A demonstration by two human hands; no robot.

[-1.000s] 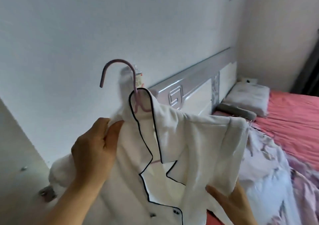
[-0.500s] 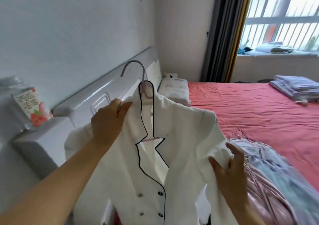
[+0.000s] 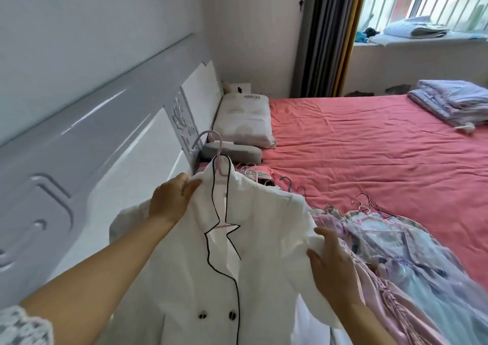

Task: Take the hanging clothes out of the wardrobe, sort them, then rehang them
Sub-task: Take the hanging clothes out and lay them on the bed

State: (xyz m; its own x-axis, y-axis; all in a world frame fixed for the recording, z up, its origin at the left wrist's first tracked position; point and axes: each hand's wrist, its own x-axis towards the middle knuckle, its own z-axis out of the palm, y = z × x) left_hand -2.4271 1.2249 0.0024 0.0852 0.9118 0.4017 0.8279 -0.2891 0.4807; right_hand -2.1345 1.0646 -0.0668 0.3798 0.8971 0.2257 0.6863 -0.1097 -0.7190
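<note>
White double-breasted jacket with black piping and dark buttons (image 3: 258, 273), hung on a pale pink plastic hanger (image 3: 215, 157), held up between both hands. Left hand (image 3: 171, 199) fingers clamped on the shoulder by the collar; right hand (image 3: 334, 268) fingers clamped on the sleeve. Right of the fingers, pastel garments on hangers (image 3: 401, 244) heaped on the coral-sheeted bed (image 3: 369, 154). Beyond, white pillow (image 3: 244, 122).

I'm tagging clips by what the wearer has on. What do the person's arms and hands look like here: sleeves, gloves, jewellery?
Both forearms are bare. The left hand and right hand wear no gloves, and no rings, watch or bracelets show. The only clothing visible is a white lace sleeve edge at the lower left corner, by the left upper arm; the right arm's sleeve is out of view.
</note>
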